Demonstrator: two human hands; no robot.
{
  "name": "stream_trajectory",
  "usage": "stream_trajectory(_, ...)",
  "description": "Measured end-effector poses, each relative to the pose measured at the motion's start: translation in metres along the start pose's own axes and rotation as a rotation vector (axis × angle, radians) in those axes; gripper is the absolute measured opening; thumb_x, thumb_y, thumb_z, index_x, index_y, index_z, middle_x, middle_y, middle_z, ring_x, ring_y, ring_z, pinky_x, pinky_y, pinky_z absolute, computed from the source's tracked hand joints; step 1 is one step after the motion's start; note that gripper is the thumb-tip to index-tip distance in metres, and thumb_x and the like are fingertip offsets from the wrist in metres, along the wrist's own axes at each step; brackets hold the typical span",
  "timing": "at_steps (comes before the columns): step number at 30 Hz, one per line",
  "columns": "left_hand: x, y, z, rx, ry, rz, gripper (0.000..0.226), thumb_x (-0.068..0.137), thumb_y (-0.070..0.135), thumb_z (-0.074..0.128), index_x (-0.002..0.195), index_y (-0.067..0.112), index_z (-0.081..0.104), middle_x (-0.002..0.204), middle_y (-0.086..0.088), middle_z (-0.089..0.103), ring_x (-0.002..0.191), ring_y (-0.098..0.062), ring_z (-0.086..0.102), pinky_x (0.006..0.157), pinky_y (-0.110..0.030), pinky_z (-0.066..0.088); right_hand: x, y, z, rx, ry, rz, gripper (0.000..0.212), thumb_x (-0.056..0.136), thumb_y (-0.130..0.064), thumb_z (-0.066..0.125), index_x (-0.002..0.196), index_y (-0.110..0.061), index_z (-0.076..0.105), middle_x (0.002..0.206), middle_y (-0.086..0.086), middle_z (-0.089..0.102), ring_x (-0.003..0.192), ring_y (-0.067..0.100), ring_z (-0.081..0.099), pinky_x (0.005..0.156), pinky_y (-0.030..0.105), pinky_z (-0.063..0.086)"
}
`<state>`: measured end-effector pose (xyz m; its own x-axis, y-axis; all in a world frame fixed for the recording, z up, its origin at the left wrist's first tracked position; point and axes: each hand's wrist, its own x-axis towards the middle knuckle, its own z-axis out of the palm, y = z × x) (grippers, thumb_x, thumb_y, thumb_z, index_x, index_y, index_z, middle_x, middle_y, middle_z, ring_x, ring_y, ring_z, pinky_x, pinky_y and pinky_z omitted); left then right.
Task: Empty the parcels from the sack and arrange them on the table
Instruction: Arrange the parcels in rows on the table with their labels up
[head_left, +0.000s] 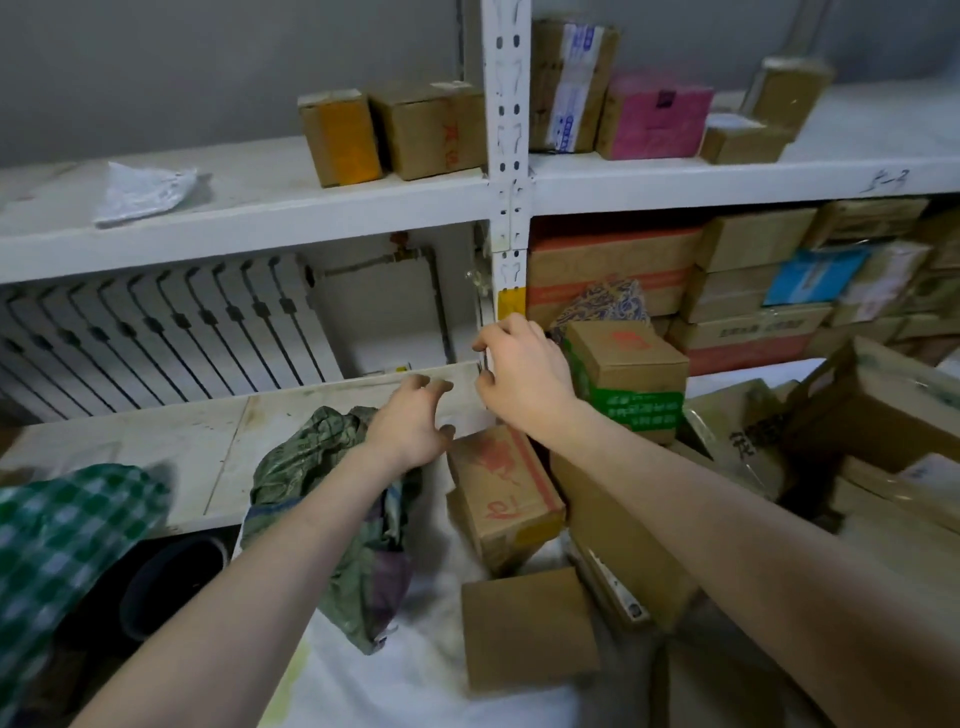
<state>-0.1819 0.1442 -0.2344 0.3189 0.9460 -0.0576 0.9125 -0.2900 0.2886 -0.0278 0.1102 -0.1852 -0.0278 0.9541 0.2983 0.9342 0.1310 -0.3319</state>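
Two hands hover at twelve o'clock above the scuffed white table (130, 441), I judge to ready a spot: left hand (410, 426) fingers loosely released, right hand (524, 379) fingers curled, on what I cannot tell, while brown cardboard parcels (504, 499) wait on the white woven sack (415, 675) at six o'clock.

Head camera faces forward-down, close to shelving (249, 218).

Brown cardboard parcels (504, 499) in a tilted heap on the white sack (405, 686).
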Motion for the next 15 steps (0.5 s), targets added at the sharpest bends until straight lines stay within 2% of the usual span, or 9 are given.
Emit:
stream_trajectory(3,-0.003,0.042,-0.004,-0.048,0.071,0.061,0.059,0.085,0.025,0.063,0.14,0.017,0.043,0.138,-0.011,0.044,0.127,-0.029,0.044,0.103,-0.042,0.041,-0.009,0.021,-0.024,0.039,0.071,-0.012,0.034,0.087,-0.016,0.056,0.121,-0.02,0.056,0.124,0.004,0.049,0.116,0.025,0.046,0.087,0.036,0.041)
stream_trajectory(8,-0.016,0.12,0.0,-0.092,0.178,0.066,0.051,0.082,0.021,0.063,0.131,0.015,0.05,0.122,-0.012,0.057,0.113,-0.031,0.053,0.091,-0.04,0.046,-0.034,0.062,-0.066,0.135,0.127,-0.067,0.034,0.085,-0.018,0.058,0.119,-0.021,0.057,0.121,0.002,0.049,0.116,0.023,0.046,0.087,0.036,0.041)
stream_trajectory(12,-0.037,0.178,0.007,-0.153,0.388,-0.035,0.036,0.081,0.012,0.061,0.117,0.016,0.056,0.11,-0.006,0.055,0.101,-0.024,0.057,0.082,-0.033,0.048,-0.064,0.109,-0.091,0.152,0.12,-0.061,0.034,0.086,-0.021,0.06,0.119,-0.022,0.055,0.12,0.001,0.048,0.113,0.022,0.047,0.087,0.036,0.047)
stream_trajectory(15,-0.049,0.215,0.004,-0.139,0.449,-0.031,0.035,0.081,0.011,0.061,0.116,0.018,0.055,0.109,-0.002,0.05,0.097,-0.021,0.056,0.08,-0.033,0.052,-0.076,0.138,-0.108,0.159,0.102,-0.033,0.04,0.086,-0.022,0.06,0.125,-0.023,0.05,0.125,0.002,0.046,0.117,0.022,0.045,0.086,0.036,0.047)
